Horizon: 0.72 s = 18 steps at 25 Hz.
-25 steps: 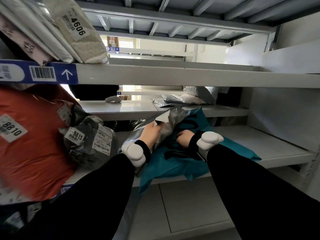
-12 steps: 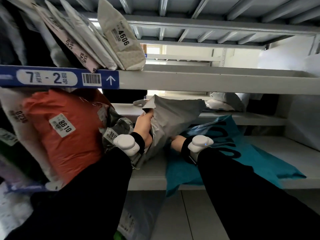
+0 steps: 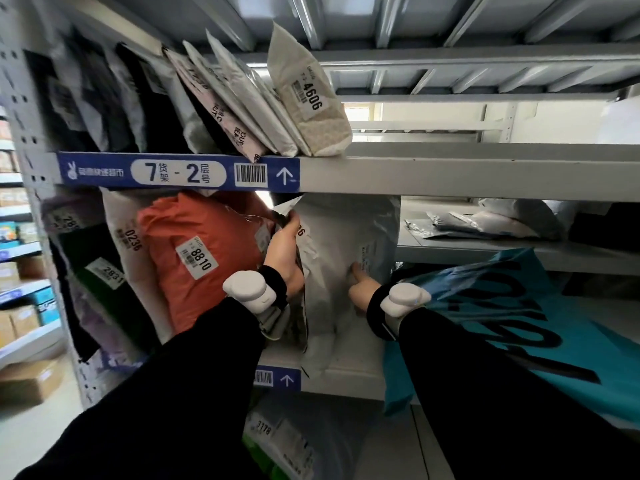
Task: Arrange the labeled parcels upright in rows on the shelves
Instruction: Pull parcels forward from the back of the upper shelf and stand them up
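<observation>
A grey plastic parcel (image 3: 349, 258) stands upright on the middle shelf (image 3: 349, 377), right of the orange parcel labelled 8810 (image 3: 194, 261). My left hand (image 3: 285, 251) grips the grey parcel's upper left edge. My right hand (image 3: 360, 287) presses against its lower right side, thumb up on its face. A dark crinkled parcel is squeezed between the orange one and the grey one, mostly hidden by my left hand. A teal parcel (image 3: 512, 327) lies flat on the shelf to the right, under my right forearm.
The upper shelf (image 3: 450, 174) carries a leaning row of parcels ending in a beige one labelled 4606 (image 3: 311, 102). White parcel 0236 (image 3: 124, 244) and dark parcel 2831 (image 3: 104, 282) stand at left. Flat silver bags (image 3: 485, 223) lie behind. Parcel 3178 (image 3: 277, 434) sits below.
The grey parcel has been lifted from lying on the teal parcel to standing upright beside the orange one. Both hands rose with it; my view swung left.
</observation>
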Available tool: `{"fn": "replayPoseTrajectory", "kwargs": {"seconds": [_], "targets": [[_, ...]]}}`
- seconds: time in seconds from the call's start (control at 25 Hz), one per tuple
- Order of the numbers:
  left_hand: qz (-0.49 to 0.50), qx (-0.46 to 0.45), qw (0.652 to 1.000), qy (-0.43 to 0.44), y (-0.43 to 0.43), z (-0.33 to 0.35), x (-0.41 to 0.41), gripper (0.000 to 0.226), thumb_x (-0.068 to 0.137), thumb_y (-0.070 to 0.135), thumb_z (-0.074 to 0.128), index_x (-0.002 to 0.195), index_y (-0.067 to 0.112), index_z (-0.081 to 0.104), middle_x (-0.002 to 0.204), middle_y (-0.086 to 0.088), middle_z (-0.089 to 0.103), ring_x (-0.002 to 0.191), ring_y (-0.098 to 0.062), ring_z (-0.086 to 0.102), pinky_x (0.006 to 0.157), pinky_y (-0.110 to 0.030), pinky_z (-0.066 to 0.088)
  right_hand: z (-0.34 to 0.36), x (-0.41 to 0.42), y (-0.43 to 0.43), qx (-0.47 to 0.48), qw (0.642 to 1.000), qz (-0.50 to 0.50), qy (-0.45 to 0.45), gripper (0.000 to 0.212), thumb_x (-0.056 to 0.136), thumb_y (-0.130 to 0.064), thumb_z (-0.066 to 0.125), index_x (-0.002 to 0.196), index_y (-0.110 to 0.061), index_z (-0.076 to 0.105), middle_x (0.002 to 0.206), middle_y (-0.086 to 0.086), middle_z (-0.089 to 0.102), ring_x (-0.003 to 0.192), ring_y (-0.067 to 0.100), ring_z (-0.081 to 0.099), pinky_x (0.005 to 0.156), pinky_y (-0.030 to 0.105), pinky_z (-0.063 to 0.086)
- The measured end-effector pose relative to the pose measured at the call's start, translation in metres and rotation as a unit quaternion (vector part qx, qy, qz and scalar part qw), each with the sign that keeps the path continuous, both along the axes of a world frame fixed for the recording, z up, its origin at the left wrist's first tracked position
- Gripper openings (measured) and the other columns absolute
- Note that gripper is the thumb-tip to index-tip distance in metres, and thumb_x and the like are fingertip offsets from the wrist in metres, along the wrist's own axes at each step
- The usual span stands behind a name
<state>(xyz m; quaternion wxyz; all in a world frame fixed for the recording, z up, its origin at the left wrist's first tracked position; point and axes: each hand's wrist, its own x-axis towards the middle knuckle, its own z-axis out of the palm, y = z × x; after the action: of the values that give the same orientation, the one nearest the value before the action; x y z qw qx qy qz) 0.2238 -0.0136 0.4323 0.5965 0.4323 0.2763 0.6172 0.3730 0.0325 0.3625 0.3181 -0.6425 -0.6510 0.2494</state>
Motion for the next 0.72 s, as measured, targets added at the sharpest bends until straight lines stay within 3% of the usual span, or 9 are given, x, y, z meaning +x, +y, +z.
{"fn": "replayPoseTrajectory", "kwargs": {"seconds": [0.08,0.2,0.32,0.4,0.6,0.72], "targets": [[-0.009,-0.004,1.0,-0.014,0.003,-0.003,-0.01,0.06,0.094,0.056,0.042,0.13,0.011,0.058,0.131,-0.016,0.062,0.119,-0.031,0.06,0.105,-0.045,0.045,-0.004,-0.013,0.007,-0.02,1.0,0.004,0.004,0.06,0.09,-0.016,0.039,0.146,-0.027,0.02,0.15,0.016,0.032,0.132,0.028,0.04,0.104,0.032,0.034],[0.011,0.001,0.999,-0.04,0.007,-0.007,-0.023,0.062,0.092,0.06,0.042,0.128,0.013,0.06,0.126,-0.014,0.066,0.116,-0.031,0.063,0.102,-0.045,0.047,-0.009,-0.03,0.009,-0.034,0.999,0.008,-0.033,0.051,0.09,-0.019,0.042,0.139,-0.015,0.027,0.141,0.021,0.042,0.129,0.039,0.044,0.086,0.031,0.044],[0.038,-0.006,0.998,-0.057,0.004,-0.01,-0.034,0.061,0.093,0.061,0.039,0.121,0.013,0.065,0.117,-0.012,0.071,0.106,-0.028,0.068,0.09,-0.04,0.053,-0.012,-0.041,0.012,-0.018,0.998,0.017,-0.057,0.037,0.09,-0.017,0.045,0.126,-0.009,0.04,0.132,0.024,0.051,0.121,0.038,0.051,0.101,0.038,0.04],[0.065,-0.013,0.996,-0.062,0.002,-0.013,-0.041,0.061,0.092,0.061,0.04,0.12,0.014,0.065,0.116,-0.011,0.071,0.105,-0.027,0.068,0.092,-0.042,0.052,-0.015,-0.048,0.013,-0.016,0.997,0.035,-0.066,0.038,0.09,-0.02,0.046,0.126,-0.009,0.041,0.135,0.022,0.049,0.122,0.037,0.05,0.105,0.04,0.038],[0.091,-0.018,0.991,-0.098,-0.007,-0.026,-0.055,0.059,0.094,0.059,0.037,0.125,0.015,0.061,0.121,-0.008,0.068,0.108,-0.023,0.065,0.093,-0.038,0.05,-0.019,-0.062,0.011,-0.008,0.996,0.04,-0.077,0.051,0.09,-0.026,0.045,0.136,-0.01,0.029,0.144,0.021,0.034,0.123,0.042,0.047,0.105,0.042,0.037],[0.076,-0.027,0.991,-0.108,-0.012,-0.034,-0.064,0.067,0.093,0.065,0.031,0.134,0.016,0.053,0.13,-0.008,0.063,0.117,-0.025,0.059,0.103,-0.043,0.044,-0.023,-0.068,0.015,-0.022,0.994,0.041,-0.097,0.064,0.092,-0.024,0.042,0.147,-0.01,0.012,0.154,0.022,0.011,0.137,0.042,0.031,0.114,0.04,0.027]]}}
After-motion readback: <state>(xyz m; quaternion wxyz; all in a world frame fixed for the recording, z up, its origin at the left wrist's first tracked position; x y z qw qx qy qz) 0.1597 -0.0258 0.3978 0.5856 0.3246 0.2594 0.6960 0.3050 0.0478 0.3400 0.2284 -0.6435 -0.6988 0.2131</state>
